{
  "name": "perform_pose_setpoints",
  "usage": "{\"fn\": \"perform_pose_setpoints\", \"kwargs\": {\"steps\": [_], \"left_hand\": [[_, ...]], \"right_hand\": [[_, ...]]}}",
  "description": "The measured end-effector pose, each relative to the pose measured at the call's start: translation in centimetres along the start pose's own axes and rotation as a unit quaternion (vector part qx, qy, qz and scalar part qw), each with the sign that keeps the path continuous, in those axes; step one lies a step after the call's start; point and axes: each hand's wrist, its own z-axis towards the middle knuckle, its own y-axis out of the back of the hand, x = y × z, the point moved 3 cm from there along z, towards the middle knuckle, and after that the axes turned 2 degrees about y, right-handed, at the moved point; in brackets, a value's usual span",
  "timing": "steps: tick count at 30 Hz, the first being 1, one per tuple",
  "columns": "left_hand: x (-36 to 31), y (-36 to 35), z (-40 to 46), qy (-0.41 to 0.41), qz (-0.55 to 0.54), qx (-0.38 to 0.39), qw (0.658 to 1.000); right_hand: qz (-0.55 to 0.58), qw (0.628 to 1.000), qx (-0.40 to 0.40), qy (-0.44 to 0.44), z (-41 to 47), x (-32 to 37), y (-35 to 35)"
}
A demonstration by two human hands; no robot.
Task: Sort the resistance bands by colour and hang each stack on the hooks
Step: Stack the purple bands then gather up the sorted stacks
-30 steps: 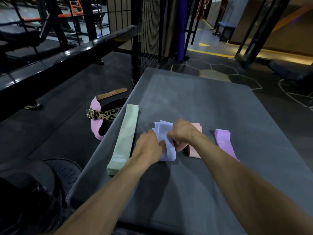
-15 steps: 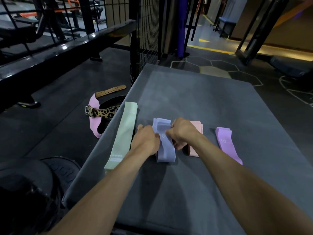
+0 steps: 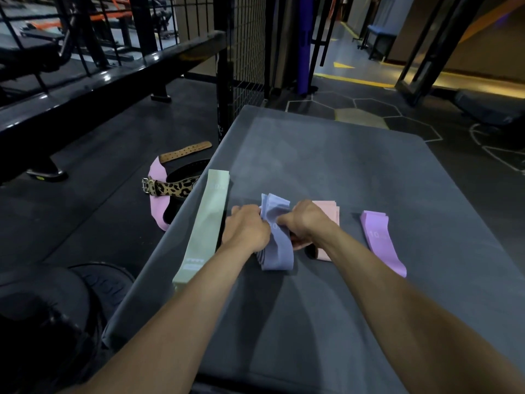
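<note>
My left hand (image 3: 246, 227) and right hand (image 3: 305, 221) pinch the blue band stack (image 3: 277, 245) between them on the grey table (image 3: 326, 155), fingers curled. Green band (image 3: 205, 223) left; pink stack (image 3: 328, 216), purple stack (image 3: 380, 241) right. Nothing blocks.

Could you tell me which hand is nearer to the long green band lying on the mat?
Left. The left hand sits just right of the green band, gripping the blue stack; the right hand is on that stack's far side, farther away.
</note>
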Motion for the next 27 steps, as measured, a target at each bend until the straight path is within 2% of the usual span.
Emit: {"fn": "perform_pose_setpoints", "kwargs": {"steps": [3, 13, 22, 27], "left_hand": [[-0.2, 0.2, 0.1, -0.003, 0.008, 0.0, 1.0], [-0.2, 0.4, 0.3, 0.0, -0.152, 0.004, 0.988], [-0.6, 0.9, 1.1, 0.011, -0.314, 0.025, 0.949], [-0.8, 0.9, 1.1, 0.016, -0.333, 0.055, 0.941]], "right_hand": [[-0.003, 1.0, 0.015, -0.006, -0.2, 0.2, -0.1], [0.032, 0.999, 0.026, -0.001, -1.0, 0.2, 0.6], [0.213, 0.976, 0.05, 0.015, -0.9, 0.2, 1.6], [0.289, 0.957, 0.013, 0.021, -0.9, -0.1, 1.0]]}}
